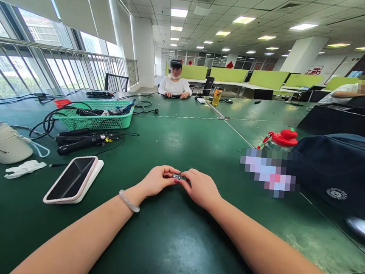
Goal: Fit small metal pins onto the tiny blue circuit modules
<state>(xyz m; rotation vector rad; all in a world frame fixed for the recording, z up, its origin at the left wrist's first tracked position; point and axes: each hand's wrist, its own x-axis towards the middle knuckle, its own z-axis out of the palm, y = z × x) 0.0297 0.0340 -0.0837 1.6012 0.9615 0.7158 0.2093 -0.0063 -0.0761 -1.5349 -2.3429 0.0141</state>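
A small silvery-and-black object (177,177), too small for me to name, sits between my fingertips just above the green table (148,236). My left hand (158,181) pinches it from the left, thumb below and fingers above. A pale bangle (129,201) circles the left wrist. From the right, my right hand (201,187) closes thumb and fingertips on its other end. The fingers cover part of the object.
On the left lie a phone (72,178) on a white item, a crumpled tissue (25,169), a cream cup (4,142), black cabled devices (80,141) and a green basket (99,122). A dark bag (339,168) and red-lidded bottle (283,139) stand right. A person (175,83) sits opposite.
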